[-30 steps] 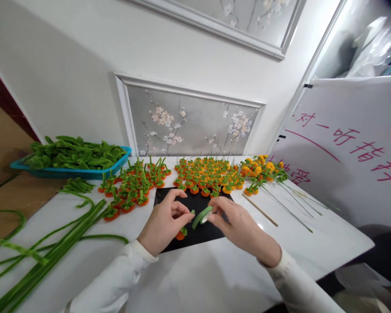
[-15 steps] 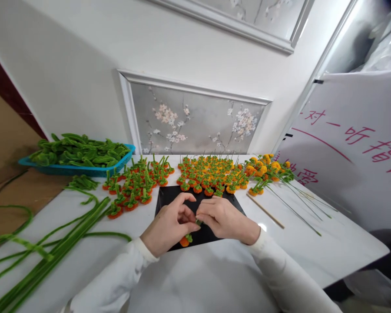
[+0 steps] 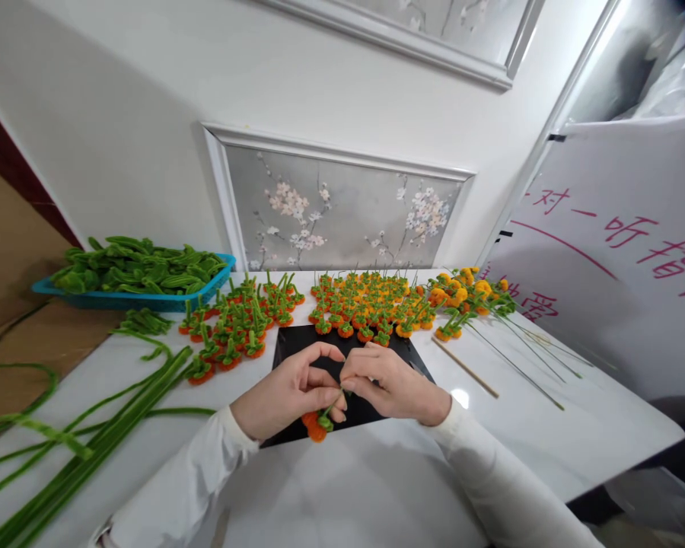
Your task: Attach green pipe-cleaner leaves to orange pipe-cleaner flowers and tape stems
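Note:
Above a black mat, my left hand is closed on an orange pipe-cleaner flower, whose fuzzy head hangs below the fingers with a green part beside it. My right hand pinches the flower's thin green stem, its fingertips meeting those of my left hand. The point where the fingers meet hides part of the stem. Just behind the mat stand several orange and yellow flowers with green stems pointing up. More orange flowers with thick green stems stand to the left of the mat.
A blue tray heaped with green fuzzy leaves sits at the back left. Long green pipe cleaners lie at the left. Right of the mat are a thin wooden stick and yellow flowers with long stems. A wall stands behind.
Both hands have shifted slightly left. The orange flower head has swung a little left and lower, showing more of itself below my left fingers.

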`<action>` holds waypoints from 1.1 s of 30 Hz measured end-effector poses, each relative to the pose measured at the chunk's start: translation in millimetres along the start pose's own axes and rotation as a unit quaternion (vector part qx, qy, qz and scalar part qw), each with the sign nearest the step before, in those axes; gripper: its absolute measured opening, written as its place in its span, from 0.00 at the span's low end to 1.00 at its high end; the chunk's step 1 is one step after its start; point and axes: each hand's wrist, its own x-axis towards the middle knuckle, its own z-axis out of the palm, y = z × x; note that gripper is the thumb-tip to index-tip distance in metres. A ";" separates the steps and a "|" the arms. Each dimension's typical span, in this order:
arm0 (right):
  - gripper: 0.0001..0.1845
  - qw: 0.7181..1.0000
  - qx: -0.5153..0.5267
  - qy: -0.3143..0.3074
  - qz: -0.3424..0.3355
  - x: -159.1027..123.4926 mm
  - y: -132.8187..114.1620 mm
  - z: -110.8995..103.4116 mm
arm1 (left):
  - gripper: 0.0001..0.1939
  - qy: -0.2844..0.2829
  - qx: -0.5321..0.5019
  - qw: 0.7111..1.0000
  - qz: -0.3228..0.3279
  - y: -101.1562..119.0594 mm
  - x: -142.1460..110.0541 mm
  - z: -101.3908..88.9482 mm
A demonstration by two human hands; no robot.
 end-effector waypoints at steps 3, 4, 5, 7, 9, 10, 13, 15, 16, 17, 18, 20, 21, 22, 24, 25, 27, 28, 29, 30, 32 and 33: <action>0.11 1.000 -0.006 0.007 0.007 -0.6 -1.7 -0.4 | 0.21 0.012 0.016 1.000 0.001 -0.3 0.9 3.8; 0.11 1.000 -0.011 0.009 0.008 -0.7 -2.0 -0.4 | 0.21 0.025 0.024 0.999 0.003 -1.2 1.7 4.6; 0.11 1.000 -0.015 0.009 0.008 -0.8 -2.0 -0.3 | 0.22 0.037 0.033 0.999 0.005 -2.4 2.6 4.9; 0.11 1.000 -0.024 0.008 0.004 -0.9 -1.5 0.2 | 0.21 0.052 0.046 0.998 0.007 -4.8 4.2 4.5; 0.11 1.000 -0.028 0.003 -0.002 -0.8 -0.5 0.8 | 0.19 0.049 0.052 0.997 0.007 -6.0 4.9 2.9; 0.11 1.000 -0.027 0.001 -0.006 -0.7 0.0 0.9 | 0.19 0.042 0.051 0.998 0.004 -5.7 4.8 2.0; 0.11 1.000 -0.016 0.002 -0.014 -0.3 0.2 0.4 | 0.20 0.028 0.020 0.999 -0.008 -2.3 2.7 0.1; 0.11 1.000 -0.009 0.004 -0.017 -0.3 -0.6 -0.3 | 0.20 0.016 -0.012 1.000 -0.017 0.1 0.9 -0.2; 0.11 1.000 -0.007 0.006 -0.018 -0.3 -1.1 -0.5 | 0.20 0.008 -0.026 0.999 -0.021 0.7 0.1 -0.2; 0.11 1.000 -0.006 0.008 -0.018 -0.4 -1.5 -0.5 | 0.20 -0.001 -0.038 0.999 -0.022 0.9 -0.6 -0.1; 0.12 1.000 -0.006 0.011 -0.020 -0.5 -1.6 -0.1 | 0.20 -0.010 -0.047 0.999 -0.023 0.5 -1.1 0.0; 0.12 0.999 -0.007 0.021 -0.025 -0.7 -0.6 1.2 | 0.20 -0.019 -0.061 0.998 -0.021 -1.1 -1.3 0.1; 0.12 0.999 -0.006 0.027 -0.028 -0.7 0.5 2.0 | 0.19 -0.021 -0.066 0.997 -0.021 -2.2 -1.1 0.1; 0.12 0.999 -0.003 0.034 -0.031 -0.7 2.1 2.8 | 0.19 -0.018 -0.070 0.997 -0.019 -3.2 -0.7 0.1; 0.11 0.998 0.012 0.051 -0.028 -0.7 6.1 3.5 | 0.20 0.000 -0.069 0.998 -0.013 -4.7 0.6 0.0; 0.11 0.998 0.023 0.060 -0.016 -0.8 8.0 3.3 | 0.20 0.014 -0.064 0.998 -0.008 -5.2 1.5 0.0; 0.12 0.996 0.043 0.077 0.026 -1.0 10.8 2.1 | 0.21 0.043 -0.045 0.998 0.002 -5.5 3.4 0.1; 0.12 0.994 0.050 0.082 0.051 -1.0 11.2 1.4 | 0.21 0.054 -0.034 0.998 0.007 -5.5 4.3 0.4; 0.14 0.992 0.052 0.083 0.075 -0.9 10.9 0.8 | 0.21 0.061 -0.023 0.998 0.010 -5.4 5.2 0.7; 0.14 0.991 0.049 0.079 0.095 -0.7 9.9 0.6 | 0.21 0.066 -0.013 0.998 0.012 -5.4 6.0 1.1; 0.15 0.991 0.029 0.060 0.118 0.1 6.6 1.3 | 0.21 0.071 0.004 0.997 0.013 -5.5 7.3 2.0; 0.14 0.991 0.017 0.049 0.121 0.6 4.7 2.1 | 0.21 0.070 0.007 0.997 0.011 -5.7 7.7 2.4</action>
